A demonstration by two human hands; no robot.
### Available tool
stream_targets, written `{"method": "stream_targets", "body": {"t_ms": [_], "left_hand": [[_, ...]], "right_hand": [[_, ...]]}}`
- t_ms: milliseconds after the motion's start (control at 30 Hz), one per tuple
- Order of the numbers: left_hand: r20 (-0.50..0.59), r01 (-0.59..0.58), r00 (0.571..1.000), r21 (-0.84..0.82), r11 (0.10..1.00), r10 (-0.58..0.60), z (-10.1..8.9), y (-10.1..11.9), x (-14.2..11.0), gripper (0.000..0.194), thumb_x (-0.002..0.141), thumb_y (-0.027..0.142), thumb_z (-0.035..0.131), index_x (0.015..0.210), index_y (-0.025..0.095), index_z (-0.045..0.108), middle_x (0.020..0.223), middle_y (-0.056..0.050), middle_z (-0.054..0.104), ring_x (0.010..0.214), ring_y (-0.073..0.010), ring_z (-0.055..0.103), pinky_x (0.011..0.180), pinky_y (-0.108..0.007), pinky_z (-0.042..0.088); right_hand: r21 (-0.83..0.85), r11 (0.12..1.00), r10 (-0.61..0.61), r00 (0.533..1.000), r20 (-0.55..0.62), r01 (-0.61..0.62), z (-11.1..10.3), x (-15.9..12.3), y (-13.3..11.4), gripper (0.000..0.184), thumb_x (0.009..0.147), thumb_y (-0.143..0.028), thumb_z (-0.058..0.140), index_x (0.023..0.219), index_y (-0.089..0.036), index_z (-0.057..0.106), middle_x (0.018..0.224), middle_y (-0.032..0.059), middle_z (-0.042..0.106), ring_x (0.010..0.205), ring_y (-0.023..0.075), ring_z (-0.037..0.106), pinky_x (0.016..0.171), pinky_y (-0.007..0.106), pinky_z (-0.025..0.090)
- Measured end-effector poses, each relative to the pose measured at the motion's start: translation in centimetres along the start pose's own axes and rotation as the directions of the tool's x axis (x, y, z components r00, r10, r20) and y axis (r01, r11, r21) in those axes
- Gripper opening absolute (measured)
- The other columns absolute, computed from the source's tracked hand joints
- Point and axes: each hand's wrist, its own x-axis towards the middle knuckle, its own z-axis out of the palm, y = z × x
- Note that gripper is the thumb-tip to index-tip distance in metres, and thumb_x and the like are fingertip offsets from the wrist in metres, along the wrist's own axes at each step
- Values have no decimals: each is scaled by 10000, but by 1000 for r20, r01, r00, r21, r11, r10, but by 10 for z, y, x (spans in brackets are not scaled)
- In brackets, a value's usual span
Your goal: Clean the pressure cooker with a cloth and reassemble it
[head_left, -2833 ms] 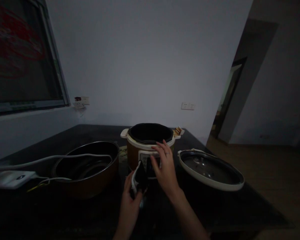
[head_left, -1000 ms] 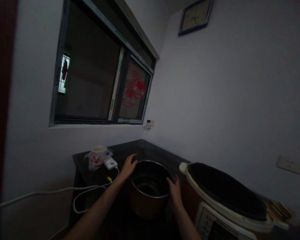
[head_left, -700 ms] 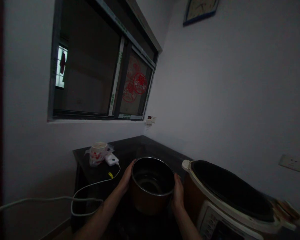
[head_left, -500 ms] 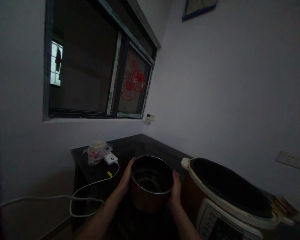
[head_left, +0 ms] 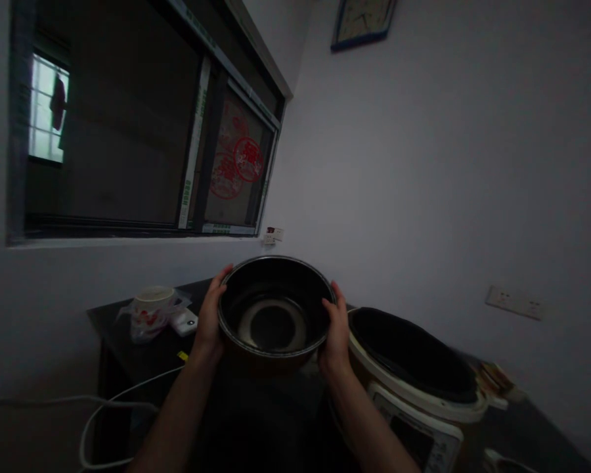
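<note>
A round, dark inner pot (head_left: 276, 289) of a cooker is held up between my hands, its mouth tipped toward me so the inside shows. My left hand (head_left: 211, 315) is closed on its left side, fingers at the rim. On the opposite side my right hand (head_left: 335, 328) grips the rim, with the thumb over the edge. Just right of that hand stands a brown and cream electric cooker (head_left: 423, 404), a dark round opening at its top and a control panel on its front.
At the left of the dark table (head_left: 201, 287) are a cup in a plastic bag (head_left: 152, 315) and a white device (head_left: 183, 322) beside a white cable (head_left: 86, 427). Wall sockets (head_left: 515, 302) sit behind the cooker. A window (head_left: 128, 131) is on the left wall.
Both hands have raised the inner pot, and its mouth has tilted more toward me. My view has turned right, so the cooker and table items appear further left.
</note>
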Motion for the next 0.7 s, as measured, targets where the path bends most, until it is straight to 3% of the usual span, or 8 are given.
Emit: {"method": "stream_targets", "body": {"t_ms": [100, 233, 400, 500, 600, 700], "left_hand": [[108, -75, 992, 21, 997, 72, 24, 23, 0, 591, 760, 262, 570, 1342, 258, 470, 1187, -22, 654, 1135, -242, 593, 1005, -378, 450], [302, -151, 945, 72, 986, 123, 52, 30, 5, 656, 755, 244, 595, 1378, 325, 408, 1309, -6, 580, 1179, -254, 566, 1007, -399, 457], [475, -241, 863, 87, 967, 173, 85, 20, 4, 801, 666, 149, 652, 1401, 328, 386, 1410, 9, 491, 1309, -266, 440, 1095, -397, 365], [532, -224, 832, 64, 972, 157, 105, 10, 1, 840, 639, 89, 592, 1415, 315, 362, 1426, 13, 470, 1322, -260, 420, 1102, -398, 356], [559, -178, 820, 39, 983, 126, 127, -3, 0, 867, 608, 41, 518, 1416, 308, 351, 1438, 24, 453, 1315, -236, 426, 1093, -372, 371], [586, -162, 802, 26, 986, 116, 152, -17, 5, 880, 571, 9, 479, 1399, 287, 377, 1455, 27, 429, 1326, -221, 406, 1089, -340, 375]], "right_hand": [[-114, 983, -132, 988, 82, 141, 6, 2, -43, 738, 752, -355, 540, 1450, -279, 312, 1383, 39, 514, 1212, 227, 526, 996, 371, 449], [-205, 939, -250, 957, 149, 277, -8, 10, -92, 743, 738, -310, 551, 1444, -264, 324, 1391, 48, 505, 1208, 232, 530, 989, 378, 467], [-261, 901, -321, 937, 141, 348, -41, 18, -140, 822, 645, -202, 616, 1427, -234, 364, 1388, 56, 512, 1219, 237, 522, 1038, 389, 426], [-348, 853, -364, 921, 136, 389, -61, 20, -160, 875, 628, -161, 620, 1450, -220, 325, 1403, 55, 495, 1235, 232, 509, 1056, 379, 404], [-457, 776, -411, 898, 154, 434, -81, 25, -176, 865, 632, -140, 596, 1451, -185, 321, 1401, 71, 494, 1239, 235, 502, 1062, 379, 392], [-608, 636, -476, 862, 177, 476, -104, 35, -194, 817, 633, -120, 553, 1426, -181, 366, 1410, 79, 481, 1283, 241, 450, 1074, 395, 368]]}}
